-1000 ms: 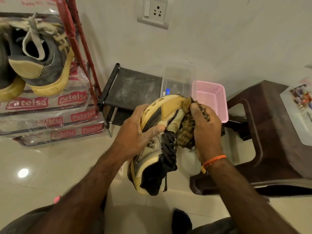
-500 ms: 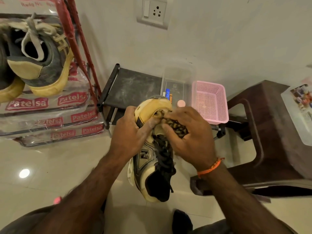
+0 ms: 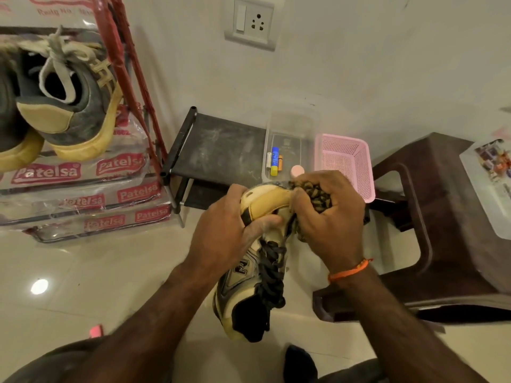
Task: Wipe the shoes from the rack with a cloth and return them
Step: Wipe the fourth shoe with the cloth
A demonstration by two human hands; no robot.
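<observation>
A tan and grey sneaker [image 3: 250, 283] with black laces is held in the air over the floor, toe pointing away from me. My left hand [image 3: 224, 230] grips its toe end from the left, thumb across the yellow toe cap. My right hand [image 3: 329, 217] holds a bunched brown checked cloth [image 3: 315, 193] against the toe's right side. A grey shoe [image 3: 69, 106] with a yellow sole and pale laces sits on the red rack [image 3: 130, 73] at upper left.
A low black rack [image 3: 218, 150] stands against the wall, with a clear plastic box [image 3: 290, 145] and a pink basket [image 3: 345, 164] on it. A dark brown plastic stool [image 3: 442, 230] is at right. Packaged "Patelsa" boxes [image 3: 83, 194] lie under the red rack.
My right hand has slid the cloth across the toe, first leftward over the top, then back to the toe's right side. The shoe's toe has dropped slightly lower.
</observation>
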